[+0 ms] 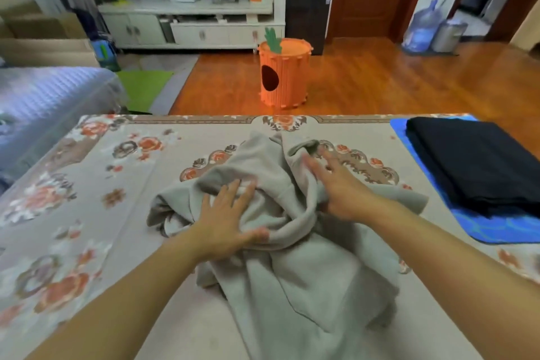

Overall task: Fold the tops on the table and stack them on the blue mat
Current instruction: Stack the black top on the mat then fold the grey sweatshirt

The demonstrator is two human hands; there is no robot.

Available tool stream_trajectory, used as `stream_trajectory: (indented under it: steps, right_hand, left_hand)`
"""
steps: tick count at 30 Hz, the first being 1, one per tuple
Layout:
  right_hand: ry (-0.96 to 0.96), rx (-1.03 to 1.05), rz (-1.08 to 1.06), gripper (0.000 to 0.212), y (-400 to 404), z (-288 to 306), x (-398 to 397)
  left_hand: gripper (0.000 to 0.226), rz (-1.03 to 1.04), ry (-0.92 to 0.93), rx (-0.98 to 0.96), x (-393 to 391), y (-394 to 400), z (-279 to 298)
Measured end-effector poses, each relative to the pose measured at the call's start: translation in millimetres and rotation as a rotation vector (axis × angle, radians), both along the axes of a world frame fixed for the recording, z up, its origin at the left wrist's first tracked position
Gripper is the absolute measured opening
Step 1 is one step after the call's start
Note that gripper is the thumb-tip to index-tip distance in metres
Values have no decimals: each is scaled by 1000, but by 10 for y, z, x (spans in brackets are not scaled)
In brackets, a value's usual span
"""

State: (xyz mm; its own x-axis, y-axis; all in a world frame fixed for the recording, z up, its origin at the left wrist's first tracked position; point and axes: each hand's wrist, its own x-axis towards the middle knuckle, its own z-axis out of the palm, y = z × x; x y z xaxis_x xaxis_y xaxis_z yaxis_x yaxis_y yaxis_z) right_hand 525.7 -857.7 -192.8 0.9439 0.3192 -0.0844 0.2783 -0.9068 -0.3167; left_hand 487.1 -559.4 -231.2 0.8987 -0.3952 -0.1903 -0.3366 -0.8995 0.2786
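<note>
A living room with a wooden floor is lying beyond a desk (87,199) draped in a flowered cloth. At the desk's middle, the left hand (226,219) is pressing down flat on a crumpled grey top (292,257), its grip spread with straight fingers. The right hand (340,184), at about two o'clock from the left, is reaching over the fabric with fingers splayed and blurred, pinching nothing that shows. The top is lying bunched and twisted, one end trailing toward six o'clock. At three o'clock, a folded dark top (473,164) is already resting on the blue mat (496,231). The step in hand seems to be smoothing out the grey top; next it likely needs spreading flat, sleeves found, before any fold.
</note>
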Motion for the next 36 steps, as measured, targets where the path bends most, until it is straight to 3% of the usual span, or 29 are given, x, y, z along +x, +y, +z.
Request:
stream_trajectory:
  steps: [2, 4, 6, 9, 12, 16, 19, 22, 24, 28, 33, 34, 36]
  right_hand:
    - [-44, -38, 98, 88, 153, -93, 105]
    - [-33, -155, 175, 57, 203, -157, 148]
    - [-25, -195, 215, 41, 170, -70, 145]
    - [54, 1, 86, 7, -8, 357, -83]
    - [248, 187, -4, 15, -244, 806, -492]
    - [572, 164, -107, 24, -524, 1146, -851]
    - [378, 405, -492, 22, -812, 1304, -798]
    - [14, 340, -958, 28, -1159, 1208, -559]
    - [-87, 309, -1094, 25, -1221, 1015, -481]
    - [5, 456, -1101, 22, -1081, 668, -455]
    - [121, 587, -994, 32, -959, 718, -462]
    - [103, 660, -997, 33, -925, 807, -434]
    - [10, 1006, -1015, 26, -917, 1033, -307]
  left_hand:
    - [102, -120, -77, 54, -159, 110, -40]
    - [89, -112, -202, 110, -285, 199, -161]
    - [74, 84, -250, 122, -276, 284, -195]
    - [90, 309, -137, 167, -204, 437, -190]
    - [92, 222, -233, 98, -95, 531, -246]
    - [95, 196, -346, 71, 169, 403, -170]
    - [93, 295, -267, 117, 267, 351, -132]
    - [61, 352, -250, 186, 249, 424, -143]
    - [38, 331, -326, 244, 225, 526, -143]
    - [18, 395, -370, 308, 108, 752, -100]
    - [34, 424, -298, 214, -67, 771, -155]
    - [34, 438, -263, 167, -72, 792, -170]
    - [27, 478, -205, 74, -31, 854, -150]
